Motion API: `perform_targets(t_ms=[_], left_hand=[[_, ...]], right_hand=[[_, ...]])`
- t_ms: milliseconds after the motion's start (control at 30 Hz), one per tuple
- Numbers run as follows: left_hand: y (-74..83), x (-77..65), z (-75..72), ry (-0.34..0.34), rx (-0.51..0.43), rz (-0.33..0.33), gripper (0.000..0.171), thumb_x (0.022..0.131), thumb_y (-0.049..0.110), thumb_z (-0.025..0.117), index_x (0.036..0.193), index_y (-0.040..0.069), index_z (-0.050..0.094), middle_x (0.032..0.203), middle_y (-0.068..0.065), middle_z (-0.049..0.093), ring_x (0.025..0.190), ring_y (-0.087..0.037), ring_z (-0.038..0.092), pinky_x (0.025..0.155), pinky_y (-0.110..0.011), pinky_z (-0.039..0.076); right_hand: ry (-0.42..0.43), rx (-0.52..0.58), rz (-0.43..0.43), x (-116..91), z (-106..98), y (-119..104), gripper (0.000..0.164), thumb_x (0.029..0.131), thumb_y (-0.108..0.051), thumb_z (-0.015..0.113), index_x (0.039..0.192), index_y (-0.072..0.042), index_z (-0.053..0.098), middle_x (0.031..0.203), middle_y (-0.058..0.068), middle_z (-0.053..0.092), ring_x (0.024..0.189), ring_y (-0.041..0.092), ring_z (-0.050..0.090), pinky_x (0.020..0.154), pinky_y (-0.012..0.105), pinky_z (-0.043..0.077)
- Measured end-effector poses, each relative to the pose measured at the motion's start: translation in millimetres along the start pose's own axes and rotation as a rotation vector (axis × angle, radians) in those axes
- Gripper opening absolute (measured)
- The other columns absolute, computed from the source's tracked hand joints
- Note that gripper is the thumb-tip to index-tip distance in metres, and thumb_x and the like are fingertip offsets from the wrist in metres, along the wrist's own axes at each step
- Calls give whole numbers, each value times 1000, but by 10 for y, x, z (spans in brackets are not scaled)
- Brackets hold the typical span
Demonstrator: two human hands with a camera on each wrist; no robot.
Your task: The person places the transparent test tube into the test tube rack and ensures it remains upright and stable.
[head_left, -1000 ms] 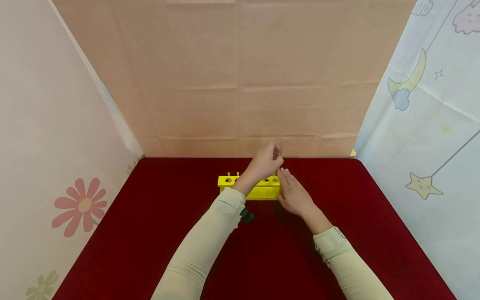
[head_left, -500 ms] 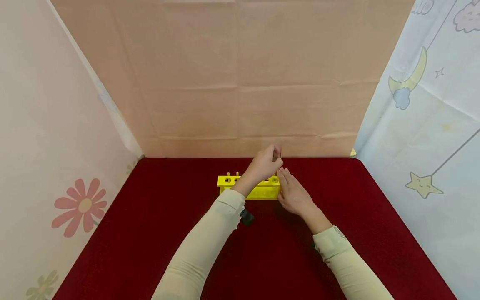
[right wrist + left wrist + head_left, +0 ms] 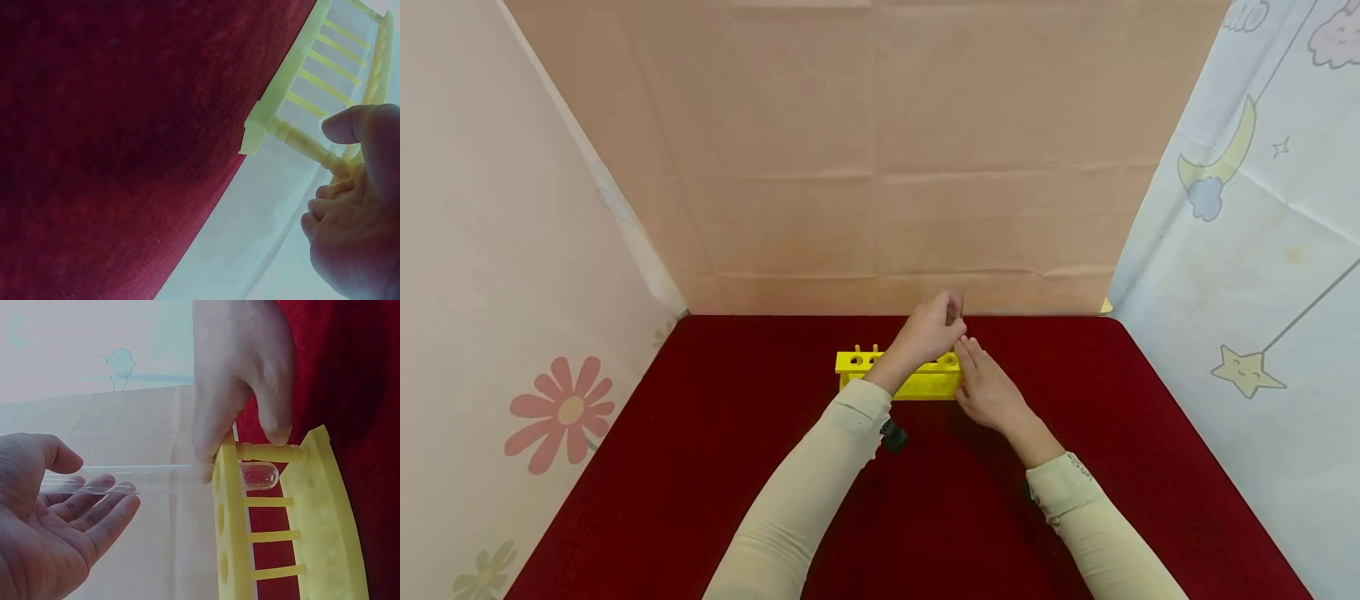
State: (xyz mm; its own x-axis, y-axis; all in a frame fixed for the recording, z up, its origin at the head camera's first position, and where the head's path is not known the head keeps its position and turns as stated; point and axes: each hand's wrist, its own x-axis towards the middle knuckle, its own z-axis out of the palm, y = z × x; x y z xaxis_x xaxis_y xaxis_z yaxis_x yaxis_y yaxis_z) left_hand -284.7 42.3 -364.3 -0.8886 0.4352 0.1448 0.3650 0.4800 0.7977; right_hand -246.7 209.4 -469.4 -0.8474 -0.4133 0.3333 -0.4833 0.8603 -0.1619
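Observation:
A clear test tube (image 3: 156,478) lies between the thumb and fingers of my left hand (image 3: 69,512) in the left wrist view. Its rounded bottom passes through an end hole of the yellow test tube rack's top plate and sits above the base. In the head view the left hand (image 3: 928,329) is over the right part of the rack (image 3: 925,385), hiding some of its holes. My right hand (image 3: 992,387) holds the rack's right end. Its thumb and fingers lie around the top plate's end beside the corner post, as the right wrist view (image 3: 356,181) shows.
The rack stands on a dark red table (image 3: 760,467), towards its far edge. A tan sheet (image 3: 880,167) rises behind the table, with patterned white sheets at both sides. A small black device (image 3: 893,435) shows by the left wrist.
The left hand has come down slightly with the test tube, which now stands lower over the rack. The right hand and rack have stayed put.

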Motion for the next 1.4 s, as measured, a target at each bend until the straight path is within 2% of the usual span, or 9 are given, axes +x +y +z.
perform_targets(t_ms=[200,367,600,867,1033,1400], left_hand=[[0,0,11,5,13,13,15,100,14,61,110,12,50,91,-5,58,57,-15,52,54,-23,50],[-4,7,21,0,9,7,15,100,14,60,111,13,50,91,-5,59,57,-14,51,54,-23,49],[-7,12,35,0,22,6,14,99,14,60,110,12,51,90,-5,58,57,-13,50,54,-22,47],[-14,-2,40,-9,61,-1,16,100,16,61,111,13,51,92,-4,58,67,-14,51,58,-21,44],[-19,-18,45,-21,61,1,17,100,16,61,112,12,50,90,-5,57,63,-13,47,57,-21,42],[-52,-28,60,-14,87,-3,17,100,17,61,112,13,51,93,-4,59,77,-17,55,65,-23,46]], right_hand=[[0,-5,-2,-4,-7,3,68,88,-3,61,147,17,33,151,38,36,143,48,36,116,56,31],[-38,-8,23,-4,-19,7,70,90,-5,61,149,15,30,153,37,33,145,47,33,118,55,29],[-17,-6,13,-12,-18,10,69,90,-5,61,148,16,31,152,37,34,144,48,35,116,56,32],[-43,-7,21,-15,-20,14,71,91,-7,60,150,14,28,155,36,32,145,47,32,117,55,31],[-47,-5,22,-16,-17,19,72,91,-7,60,151,13,27,155,35,31,146,47,31,117,56,31],[-50,15,34,-3,-7,7,75,91,-6,59,155,9,22,158,33,29,146,47,30,118,55,28]])
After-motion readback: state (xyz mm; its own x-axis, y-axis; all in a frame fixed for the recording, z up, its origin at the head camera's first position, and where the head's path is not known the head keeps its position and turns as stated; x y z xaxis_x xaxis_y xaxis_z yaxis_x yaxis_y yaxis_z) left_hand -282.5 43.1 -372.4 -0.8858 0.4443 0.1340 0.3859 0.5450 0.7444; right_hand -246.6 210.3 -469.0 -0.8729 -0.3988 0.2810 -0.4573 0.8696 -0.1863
